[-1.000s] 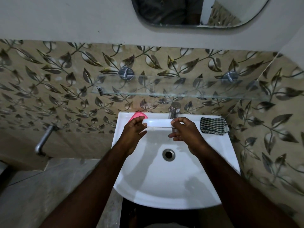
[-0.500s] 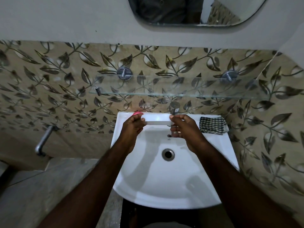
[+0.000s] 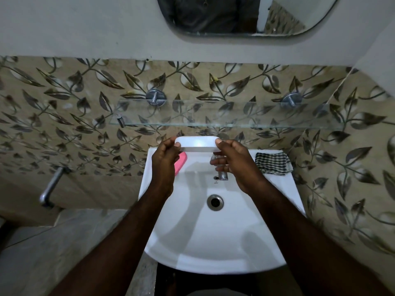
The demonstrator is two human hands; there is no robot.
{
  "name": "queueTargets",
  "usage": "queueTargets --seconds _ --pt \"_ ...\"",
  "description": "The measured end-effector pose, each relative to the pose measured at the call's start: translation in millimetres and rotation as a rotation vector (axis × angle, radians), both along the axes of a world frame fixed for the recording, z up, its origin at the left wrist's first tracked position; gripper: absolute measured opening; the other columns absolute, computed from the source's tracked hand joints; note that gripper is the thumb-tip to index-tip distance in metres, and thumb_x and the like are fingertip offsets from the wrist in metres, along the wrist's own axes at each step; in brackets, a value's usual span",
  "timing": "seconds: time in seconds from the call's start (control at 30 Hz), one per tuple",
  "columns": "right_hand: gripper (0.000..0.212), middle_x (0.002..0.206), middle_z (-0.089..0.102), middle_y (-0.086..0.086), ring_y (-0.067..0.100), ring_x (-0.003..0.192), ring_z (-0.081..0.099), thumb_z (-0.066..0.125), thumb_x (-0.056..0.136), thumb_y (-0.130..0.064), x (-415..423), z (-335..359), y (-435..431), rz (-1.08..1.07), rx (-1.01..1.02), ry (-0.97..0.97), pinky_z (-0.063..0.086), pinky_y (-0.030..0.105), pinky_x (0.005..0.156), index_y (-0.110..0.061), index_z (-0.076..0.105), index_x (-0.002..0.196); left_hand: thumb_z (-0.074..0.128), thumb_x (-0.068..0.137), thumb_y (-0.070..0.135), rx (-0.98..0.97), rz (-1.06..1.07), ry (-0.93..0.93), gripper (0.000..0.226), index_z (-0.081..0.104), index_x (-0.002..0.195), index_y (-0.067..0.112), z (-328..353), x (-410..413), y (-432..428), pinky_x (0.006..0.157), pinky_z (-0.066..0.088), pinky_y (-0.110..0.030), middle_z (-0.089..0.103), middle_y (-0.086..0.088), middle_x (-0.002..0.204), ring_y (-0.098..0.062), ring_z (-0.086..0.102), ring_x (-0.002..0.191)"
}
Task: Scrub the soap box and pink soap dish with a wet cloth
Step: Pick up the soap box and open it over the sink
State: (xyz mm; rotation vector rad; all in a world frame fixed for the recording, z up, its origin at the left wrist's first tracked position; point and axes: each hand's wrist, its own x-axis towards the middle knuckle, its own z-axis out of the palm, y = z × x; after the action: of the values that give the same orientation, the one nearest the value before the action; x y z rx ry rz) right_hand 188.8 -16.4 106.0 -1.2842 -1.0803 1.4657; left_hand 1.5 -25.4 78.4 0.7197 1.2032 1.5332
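A white oblong soap box (image 3: 196, 143) is held up above the back of the sink, just below the glass shelf. My left hand (image 3: 164, 161) grips its left end and my right hand (image 3: 233, 163) grips its right end. The pink soap dish (image 3: 180, 162) lies on the sink's back-left ledge, partly hidden behind my left hand. A black-and-white checked cloth (image 3: 272, 163) sits folded on the sink's back-right ledge, untouched.
The white sink (image 3: 213, 242) has a drain (image 3: 215, 201) in its middle and a chrome tap (image 3: 222, 174) under my right hand. A glass shelf (image 3: 224, 116) juts from the leaf-patterned wall. A mirror (image 3: 245, 16) hangs above, a metal pipe (image 3: 51, 186) sticks out at left.
Both hands have lifted the white soap box up from the sink's back edge toward the glass shelf. The pink soap dish shows again beside my left hand.
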Motion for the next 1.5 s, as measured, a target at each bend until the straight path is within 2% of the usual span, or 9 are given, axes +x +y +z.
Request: queueTargets --seconds 0.13,0.3,0.43,0.53,0.77,0.93,1.13,1.3,1.5 --pt "0.037 0.099 0.063 0.015 0.026 0.073 0.067 0.063 0.089 -0.050 3.1 -8.8 -0.8 0.048 -0.108 -0.118 0.052 0.041 0.070 -0.016 0.057 0.105 0.062 0.092 0.025 -0.179 -0.061 0.011 0.006 0.064 0.098 0.026 -10.5 6.6 2.2 0.079 0.049 -0.032 0.066 -0.004 0.098 -0.026 0.061 0.092" --pt "0.053 0.091 0.062 0.014 0.025 0.071 0.067 0.058 0.087 -0.059 8.0 -19.5 0.1 0.105 -0.118 -0.216 0.052 0.036 0.067 -0.010 0.060 0.107 0.064 0.090 0.038 -0.330 -0.263 -0.070 0.034 0.057 0.115 0.016 -22.1 11.8 -6.1 0.071 0.055 -0.034 0.057 -0.005 0.116 -0.039 0.063 0.109" --pt "0.054 0.092 0.059 0.007 0.026 0.073 0.064 0.044 0.094 -0.062 4.0 -22.7 10.3 0.176 -0.099 -0.348 0.048 0.035 0.064 -0.018 0.055 0.123 0.067 0.088 0.039 -0.327 -0.209 -0.096 0.049 0.054 0.129 0.017 -23.3 11.6 -2.9 0.085 0.056 -0.041 0.048 -0.002 0.134 -0.032 0.058 0.113" --pt "0.053 0.089 0.056 0.000 0.023 0.074 0.057 0.037 0.095 -0.062 -1.0 -24.5 18.3 0.227 -0.053 -0.420 0.046 0.031 0.060 -0.023 0.055 0.126 0.064 0.090 0.039 -0.367 -0.181 -0.114 0.034 0.061 0.119 0.021 -23.2 14.4 0.7 0.083 0.057 -0.042 0.053 -0.001 0.120 -0.028 0.059 0.102" --pt "0.069 0.082 0.050 0.011 0.022 0.075 0.049 0.053 0.091 -0.054 3.0 -32.3 18.9 0.127 0.051 -0.348 0.042 0.037 0.073 0.015 0.053 0.100 0.067 0.089 0.037 -0.407 -0.114 -0.171 0.013 0.065 0.094 0.025 -30.4 23.7 9.3 0.077 0.058 -0.042 0.055 0.000 0.101 -0.029 0.061 0.095" --pt "0.053 0.091 0.067 0.020 0.020 0.084 0.059 0.056 0.094 -0.046 28.8 -33.6 18.2 0.100 0.050 -0.303 0.051 0.049 0.091 0.005 0.066 0.099 0.067 0.088 0.042 -0.407 -0.227 -0.187 0.026 0.063 0.102 0.020 -38.8 44.4 10.0 0.081 0.058 -0.042 0.061 -0.004 0.110 -0.027 0.064 0.100" --pt "0.029 0.085 0.071 0.002 -0.003 0.074 0.058 0.056 0.098 -0.032 47.0 -34.9 11.7 0.137 0.102 -0.344 0.045 0.021 0.076 -0.009 0.073 0.104 0.065 0.086 0.047 -0.423 -0.248 -0.284 0.034 0.062 0.107 0.020 -55.5 58.4 7.0 0.084 0.056 -0.044 0.068 -0.008 0.113 -0.026 0.068 0.097" --pt "0.029 0.108 0.074 0.007 0.016 0.105 0.065 0.059 0.096 -0.032 47.8 -39.3 10.8 0.116 0.129 -0.416 0.048 0.031 0.092 -0.011 0.074 0.109 0.060 0.086 0.055 -0.477 -0.230 -0.318 0.046 0.061 0.112 0.017 -66.7 61.5 1.9 0.079 0.057 -0.043 0.072 -0.011 0.106 -0.034 0.070 0.094" --pt "0.029 0.093 0.071 -0.002 0.006 0.084 0.061 0.060 0.096 -0.027 38.2 -43.7 16.3 0.152 0.193 -0.421 0.047 0.026 0.077 -0.003 0.074 0.105 0.058 0.088 0.052 -0.473 -0.146 -0.331 0.043 0.061 0.115 0.019 -70.2 52.2 1.8 0.073 0.058 -0.041 0.069 -0.010 0.111 -0.036 0.067 0.097"
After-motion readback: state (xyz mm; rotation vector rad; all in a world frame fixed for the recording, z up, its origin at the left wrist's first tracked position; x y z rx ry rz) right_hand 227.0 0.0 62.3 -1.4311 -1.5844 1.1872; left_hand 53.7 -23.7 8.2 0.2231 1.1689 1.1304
